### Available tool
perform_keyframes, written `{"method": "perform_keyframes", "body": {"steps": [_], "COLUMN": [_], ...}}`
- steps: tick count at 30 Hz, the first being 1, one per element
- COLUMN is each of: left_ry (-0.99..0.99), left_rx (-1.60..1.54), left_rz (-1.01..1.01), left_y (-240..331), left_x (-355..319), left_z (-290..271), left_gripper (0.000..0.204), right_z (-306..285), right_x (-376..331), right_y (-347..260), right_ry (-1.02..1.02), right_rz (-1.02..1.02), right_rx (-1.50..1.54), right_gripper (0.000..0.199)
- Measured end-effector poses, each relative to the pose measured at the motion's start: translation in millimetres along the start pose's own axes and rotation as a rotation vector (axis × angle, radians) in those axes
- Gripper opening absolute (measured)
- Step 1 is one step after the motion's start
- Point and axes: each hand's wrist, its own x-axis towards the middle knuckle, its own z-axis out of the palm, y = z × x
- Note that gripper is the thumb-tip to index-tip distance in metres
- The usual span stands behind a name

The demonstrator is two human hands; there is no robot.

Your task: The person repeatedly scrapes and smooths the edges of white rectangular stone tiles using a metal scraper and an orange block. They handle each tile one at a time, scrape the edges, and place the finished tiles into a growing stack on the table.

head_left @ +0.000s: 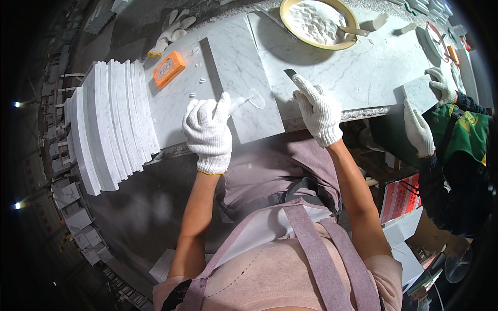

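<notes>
Head view: a white marble tile (239, 78) lies flat at the near edge of the tabletop (363, 72), its long axis running away from the person. Left hand (208, 132), gloved, rests at the tile's near-left side, fingers curled together on a small clear piece (249, 99). Right hand (319, 111) sits just right of the tile, fingers clamped on a dark scraper blade (290, 73). Stacked marble slabs (111, 122) stand at the left end; a yellow bowl of white paste (318, 23) sits at the far edge. A co-worker's gloved hands (417, 129) hold another tile at the right end.

left hand (208, 132) gloved, fingers curled, right hand (319, 111) pinching
</notes>
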Motion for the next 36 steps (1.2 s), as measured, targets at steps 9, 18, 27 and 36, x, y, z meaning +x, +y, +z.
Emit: {"method": "perform_keyframes", "body": {"steps": [9,18,27,36], "left_ry": [-0.063,-0.022,0.121,0.13], "left_rx": [-0.042,-0.907,-0.784,-0.757], "left_rz": [-0.127,-0.776,-0.944,-1.001], "left_y": [1.9,3.8,-24.9,-21.0], "left_x": [-6.8,-24.7,-28.1,-30.0], "left_z": [4.6,21.5,63.1,65.3], "left_gripper": [0.059,0.055,0.051,0.053], "right_z": [-1.8,-58.8,-72.3,-51.0], "right_x": [0.8,27.6,109.2,146.6], "right_y": [2.2,1.0,35.0,47.5], "right_ry": [0.117,0.049,-0.117,-0.157], "right_rz": [-0.051,0.307,0.24,0.163], "right_rx": [0.168,0.529,0.081,-0.155], "right_gripper": [0.045,0.038,0.031,0.027]}}
